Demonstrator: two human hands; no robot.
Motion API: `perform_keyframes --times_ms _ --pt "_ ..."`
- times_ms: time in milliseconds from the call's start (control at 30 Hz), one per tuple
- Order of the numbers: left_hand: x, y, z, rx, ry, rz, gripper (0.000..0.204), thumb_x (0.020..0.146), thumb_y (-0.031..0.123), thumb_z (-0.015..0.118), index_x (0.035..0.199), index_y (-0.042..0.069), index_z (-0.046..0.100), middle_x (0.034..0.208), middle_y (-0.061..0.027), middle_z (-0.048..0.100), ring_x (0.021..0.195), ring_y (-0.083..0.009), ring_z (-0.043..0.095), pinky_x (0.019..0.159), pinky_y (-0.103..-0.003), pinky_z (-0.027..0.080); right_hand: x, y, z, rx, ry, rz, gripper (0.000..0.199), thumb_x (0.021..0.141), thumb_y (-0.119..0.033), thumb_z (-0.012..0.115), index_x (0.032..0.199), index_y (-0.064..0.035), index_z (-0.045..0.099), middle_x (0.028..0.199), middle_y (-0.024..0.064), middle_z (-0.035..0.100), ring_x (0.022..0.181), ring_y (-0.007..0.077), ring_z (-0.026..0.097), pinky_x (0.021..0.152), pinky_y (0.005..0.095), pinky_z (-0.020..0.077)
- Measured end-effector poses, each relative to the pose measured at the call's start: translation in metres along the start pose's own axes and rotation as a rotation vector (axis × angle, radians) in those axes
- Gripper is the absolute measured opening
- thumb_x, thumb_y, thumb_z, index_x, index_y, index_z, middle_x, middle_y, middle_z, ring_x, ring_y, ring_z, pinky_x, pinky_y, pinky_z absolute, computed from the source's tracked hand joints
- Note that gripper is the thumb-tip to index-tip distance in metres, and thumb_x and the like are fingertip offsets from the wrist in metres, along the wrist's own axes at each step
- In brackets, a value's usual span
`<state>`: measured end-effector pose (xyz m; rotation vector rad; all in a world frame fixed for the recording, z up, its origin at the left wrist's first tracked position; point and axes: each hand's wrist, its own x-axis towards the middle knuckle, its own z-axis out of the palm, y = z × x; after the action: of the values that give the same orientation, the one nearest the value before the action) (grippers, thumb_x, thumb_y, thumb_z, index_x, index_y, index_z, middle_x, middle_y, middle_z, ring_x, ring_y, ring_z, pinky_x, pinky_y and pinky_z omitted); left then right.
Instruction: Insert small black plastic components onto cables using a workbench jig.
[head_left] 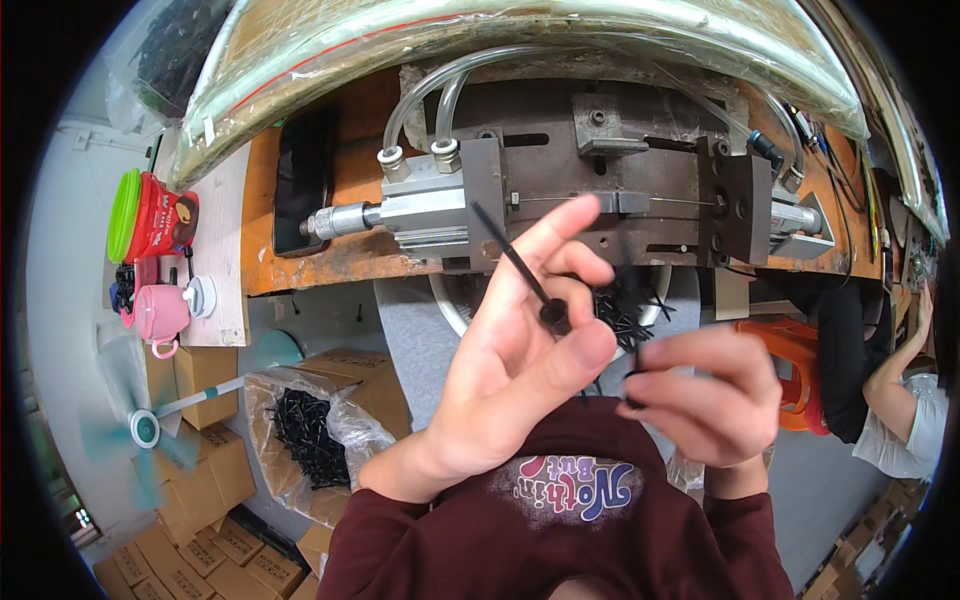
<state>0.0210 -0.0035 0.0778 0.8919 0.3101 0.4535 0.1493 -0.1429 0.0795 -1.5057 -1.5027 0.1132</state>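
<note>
My left hand (515, 365) is turned palm up, its thumb and curled fingers closed around a thin black rod (517, 262). The rod has a thicker round collar low on it and slants up to the left. To its right, my right hand (715, 390) pinches another small black piece (637, 388); motion smears the hand, and the piece is mostly hidden by the fingers. Behind both hands, many loose black rod pieces (625, 318) lie heaped in a white-rimmed container. Beyond them stands a dark metal fixture (540, 170), which neither hand touches.
An air cylinder (425, 205) with clear hoses sits on the fixture's left. A dark phone (302, 180) lies on the wooden bench (262, 215). At left are a pink mug (160, 312), a fan (145, 428) and a carton of black pieces (308, 440). Another person's arm (895, 375) shows at right.
</note>
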Motion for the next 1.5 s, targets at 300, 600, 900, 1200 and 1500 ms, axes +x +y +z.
perform_keyframes --times_ms 300,600,900,1200,1500 --pt "-0.013 0.007 -0.007 0.314 -0.041 0.057 0.068 0.092 -0.004 0.047 0.153 -0.005 0.017 0.135 -0.0175 0.046 0.122 -0.0272 0.054 0.103 -0.038 0.046 0.010 0.033 0.021 -0.468 -0.098 0.015 0.028 0.072 -0.001 0.068 0.099 0.0020 0.064 0.126 0.0181 0.063 0.075 0.0238 0.066 0.067 0.0329 0.0541" --pt "-0.019 0.016 -0.027 0.798 0.047 0.340 0.042 0.072 -0.008 0.077 0.112 -0.008 0.066 0.112 -0.0196 0.062 0.093 -0.0265 0.068 0.083 -0.034 0.058 0.024 0.023 0.015 -0.640 -0.240 0.096 0.028 0.070 -0.005 0.070 0.098 -0.0027 0.065 0.127 0.0119 0.065 0.059 0.0172 0.059 0.059 0.0277 0.0506" --pt "-0.008 0.015 -0.025 1.117 0.003 0.604 0.036 0.063 0.003 0.085 0.097 -0.002 0.073 0.120 -0.0206 0.065 0.100 -0.0266 0.068 0.083 -0.034 0.057 0.120 0.038 -0.033 -0.441 0.052 -0.040 0.021 0.081 -0.008 0.074 0.102 -0.0022 0.071 0.094 0.0073 0.071 0.076 0.0101 0.064 0.064 0.0230 0.0484" --pt "0.018 -0.012 -0.010 1.474 -0.061 0.710 0.025 0.073 0.010 0.080 0.095 0.002 0.071 0.122 -0.0164 0.067 0.081 -0.0224 0.071 0.068 -0.029 0.056 0.301 0.206 -0.070 -0.995 -0.005 0.106 0.032 0.083 -0.005 0.055 0.114 0.0007 0.062 0.115 0.0244 0.064 0.110 0.0390 0.059 0.096 0.0442 0.0464" --pt "0.027 -0.026 -0.009 1.707 -0.057 0.716 0.024 0.073 0.011 0.077 0.095 0.003 0.070 0.124 -0.0126 0.066 0.065 -0.0160 0.065 0.061 -0.027 0.051 0.261 0.150 -0.050 -0.802 -0.116 0.037 0.016 0.081 -0.005 0.058 0.091 -0.0005 0.069 0.085 0.0235 0.069 0.083 0.0369 0.067 0.076 0.0445 0.0523"
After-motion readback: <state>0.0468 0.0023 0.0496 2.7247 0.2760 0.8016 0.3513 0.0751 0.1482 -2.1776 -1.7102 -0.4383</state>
